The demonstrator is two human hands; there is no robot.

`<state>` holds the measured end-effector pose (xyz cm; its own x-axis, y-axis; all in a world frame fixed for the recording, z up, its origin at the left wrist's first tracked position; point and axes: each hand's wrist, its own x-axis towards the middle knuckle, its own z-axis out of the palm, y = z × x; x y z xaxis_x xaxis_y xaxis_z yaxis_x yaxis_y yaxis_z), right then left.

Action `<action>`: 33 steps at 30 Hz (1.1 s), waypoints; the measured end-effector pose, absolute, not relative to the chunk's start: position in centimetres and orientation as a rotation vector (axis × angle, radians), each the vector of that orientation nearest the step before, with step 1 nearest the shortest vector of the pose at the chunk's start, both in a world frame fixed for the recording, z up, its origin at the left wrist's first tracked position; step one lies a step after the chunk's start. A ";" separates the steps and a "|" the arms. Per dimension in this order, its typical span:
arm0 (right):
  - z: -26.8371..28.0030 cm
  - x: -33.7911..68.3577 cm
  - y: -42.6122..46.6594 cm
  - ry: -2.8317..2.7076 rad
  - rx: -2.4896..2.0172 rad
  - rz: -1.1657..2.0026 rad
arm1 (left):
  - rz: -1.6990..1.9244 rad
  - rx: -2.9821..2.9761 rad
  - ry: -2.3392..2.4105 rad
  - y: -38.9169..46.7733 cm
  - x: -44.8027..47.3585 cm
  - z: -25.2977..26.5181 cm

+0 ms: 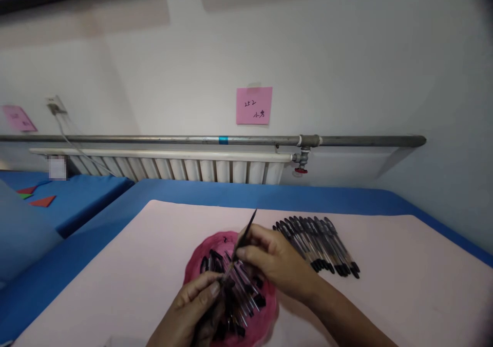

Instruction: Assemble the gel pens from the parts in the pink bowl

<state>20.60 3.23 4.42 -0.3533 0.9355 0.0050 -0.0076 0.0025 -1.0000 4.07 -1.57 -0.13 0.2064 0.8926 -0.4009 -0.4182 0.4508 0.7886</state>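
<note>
Above a pink bowl, my two hands meet over a pile of pen parts. My right hand pinches a slim dark pen part whose pointed end sticks up and to the right. My left hand is closed on a clear pen barrel, just below that dark part; whether the two are joined I cannot tell. Inside the bowl lie several clear tubes and black caps. To the right, a row of black-capped pens lies side by side, slanting.
Pale pink paper covers much of the blue table. Behind stand a white radiator and a metal pipe with a red valve. At left are another blue table with coloured pieces and a person's sleeve.
</note>
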 end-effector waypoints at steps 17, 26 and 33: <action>3.7 21.2 4.1 -1.713 -1.220 1.091 | 1.338 0.271 0.894 -0.5 2.4 0.0; 3.7 22.5 4.0 -2.643 -1.473 0.393 | 1.373 0.397 0.833 -0.1 1.9 -0.2; 2.4 20.3 2.6 -2.905 -1.608 0.099 | 1.374 0.401 0.877 -0.2 2.0 0.1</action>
<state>20.34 2.55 2.43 -0.5189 0.8344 -0.1857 0.8451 0.5334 0.0353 1.98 -0.23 0.11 -0.0443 0.9521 -0.3026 -0.6758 0.1945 0.7109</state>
